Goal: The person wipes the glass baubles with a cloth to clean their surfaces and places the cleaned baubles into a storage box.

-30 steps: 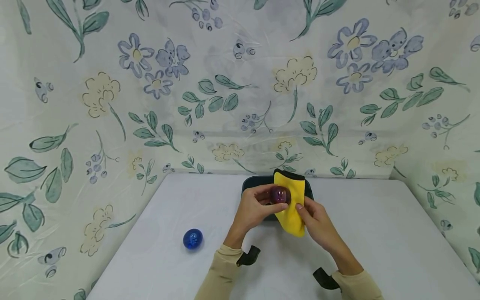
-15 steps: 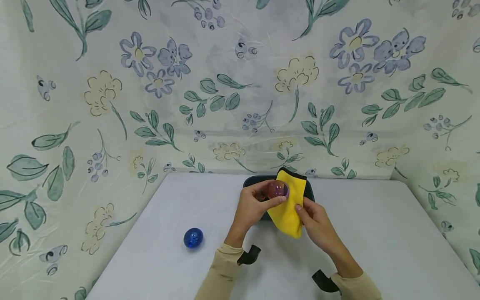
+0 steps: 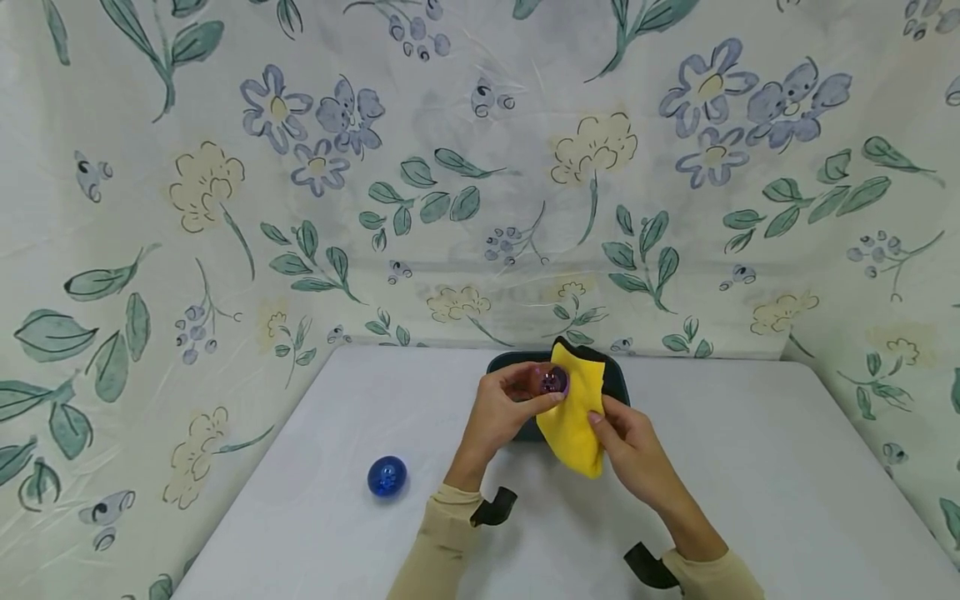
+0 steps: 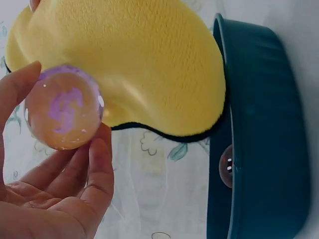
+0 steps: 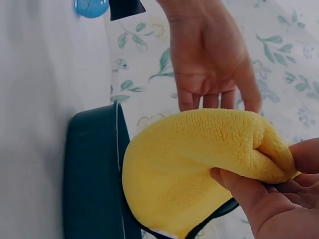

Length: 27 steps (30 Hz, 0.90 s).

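My left hand [image 3: 540, 392] grips a purple translucent ball [image 3: 553, 381] between thumb and fingers, above the near edge of a dark teal tray [image 3: 617, 380]. In the left wrist view the ball [image 4: 64, 107] shows a purple swirl inside and touches a yellow cloth [image 4: 134, 64]. My right hand [image 3: 604, 418] pinches that yellow cloth [image 3: 577, 412] and presses it against the ball's right side. The right wrist view shows the cloth [image 5: 199, 164] folded over my fingers [image 5: 249, 199]. A clear ball [image 4: 227, 166] lies inside the tray [image 4: 259, 129].
A blue ball [image 3: 387, 477] lies on the white table [image 3: 750, 467] to the left of my arms. Flowered sheeting [image 3: 480, 167] hangs as walls behind and on both sides of the table.
Both hands have risen slightly and moved toward the tray. The purple ball has turned in my left fingers, and the cloth now covers more of its right side.
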Tool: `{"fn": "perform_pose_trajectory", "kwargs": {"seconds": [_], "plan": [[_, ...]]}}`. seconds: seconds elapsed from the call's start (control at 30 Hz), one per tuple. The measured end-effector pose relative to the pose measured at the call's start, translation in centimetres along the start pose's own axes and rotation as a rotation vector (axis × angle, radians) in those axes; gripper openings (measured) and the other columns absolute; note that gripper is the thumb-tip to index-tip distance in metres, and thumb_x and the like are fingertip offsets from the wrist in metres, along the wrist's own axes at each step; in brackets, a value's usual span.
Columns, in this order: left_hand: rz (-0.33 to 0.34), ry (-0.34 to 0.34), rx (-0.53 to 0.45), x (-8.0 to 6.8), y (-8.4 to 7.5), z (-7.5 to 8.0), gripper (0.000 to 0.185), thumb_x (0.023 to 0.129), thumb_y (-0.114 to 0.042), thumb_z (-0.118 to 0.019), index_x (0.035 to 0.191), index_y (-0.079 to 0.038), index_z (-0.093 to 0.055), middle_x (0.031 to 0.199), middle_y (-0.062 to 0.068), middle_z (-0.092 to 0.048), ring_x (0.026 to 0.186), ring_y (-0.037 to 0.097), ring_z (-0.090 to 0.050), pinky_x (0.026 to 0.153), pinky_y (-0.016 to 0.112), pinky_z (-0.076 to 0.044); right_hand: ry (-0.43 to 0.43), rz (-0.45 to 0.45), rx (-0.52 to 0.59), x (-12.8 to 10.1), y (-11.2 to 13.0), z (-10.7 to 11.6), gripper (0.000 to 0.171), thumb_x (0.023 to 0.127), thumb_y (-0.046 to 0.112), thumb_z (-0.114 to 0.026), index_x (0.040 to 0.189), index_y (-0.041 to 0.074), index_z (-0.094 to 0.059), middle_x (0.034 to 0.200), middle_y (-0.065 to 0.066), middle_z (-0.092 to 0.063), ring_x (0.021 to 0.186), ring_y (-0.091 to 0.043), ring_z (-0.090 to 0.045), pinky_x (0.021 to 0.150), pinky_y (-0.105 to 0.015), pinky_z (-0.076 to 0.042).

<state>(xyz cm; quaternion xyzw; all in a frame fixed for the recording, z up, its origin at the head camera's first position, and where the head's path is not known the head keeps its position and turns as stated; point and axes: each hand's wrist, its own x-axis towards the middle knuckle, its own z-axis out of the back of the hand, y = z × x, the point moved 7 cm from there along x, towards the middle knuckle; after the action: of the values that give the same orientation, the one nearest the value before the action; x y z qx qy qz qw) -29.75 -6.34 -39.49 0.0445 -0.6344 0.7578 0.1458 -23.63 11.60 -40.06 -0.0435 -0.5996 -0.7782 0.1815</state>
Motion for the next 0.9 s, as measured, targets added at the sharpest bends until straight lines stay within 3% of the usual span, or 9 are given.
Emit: {"fn": "perform_pose_trajectory", "kwargs": {"seconds": [0.3,0.57,0.9], "plan": [[0.061,0.034,0.021,0.1,0.7,0.0,0.048,0.081,-0.015,-0.088,0.125,-0.003,-0.069,0.119,0.017,-0.073,0.098,0.02,-0.072,0.091,0.03,-0.062,-0.028,0.006,-0.022,-0.3,1.0,0.1,0.037,0.109,0.016,-0.049,0.14,-0.004,-0.056,0.115,-0.019,-0.069,0.087,-0.018,-0.066,0.081,-0.021,-0.06],[0.102,0.109,0.03,0.0,1.2,-0.6,0.061,0.082,-0.016,-0.087,0.136,-0.001,-0.063,0.13,0.019,-0.071,0.108,0.026,-0.073,0.095,0.037,-0.062,-0.042,0.009,-0.065,-0.3,1.1,0.2,0.037,0.109,0.013,-0.049,0.141,-0.003,-0.055,0.11,-0.018,-0.068,0.082,-0.018,-0.063,0.076,-0.022,-0.06],[0.112,0.128,0.155,-0.2,1.4,-0.7,0.054,0.081,-0.027,-0.088,0.128,-0.009,-0.069,0.118,0.009,-0.077,0.103,0.019,-0.074,0.094,0.038,-0.062,-0.046,0.009,-0.102,-0.2,1.1,0.4,0.036,0.109,0.015,-0.05,0.14,-0.002,-0.057,0.11,-0.017,-0.068,0.082,-0.018,-0.062,0.076,-0.021,-0.059]]}}
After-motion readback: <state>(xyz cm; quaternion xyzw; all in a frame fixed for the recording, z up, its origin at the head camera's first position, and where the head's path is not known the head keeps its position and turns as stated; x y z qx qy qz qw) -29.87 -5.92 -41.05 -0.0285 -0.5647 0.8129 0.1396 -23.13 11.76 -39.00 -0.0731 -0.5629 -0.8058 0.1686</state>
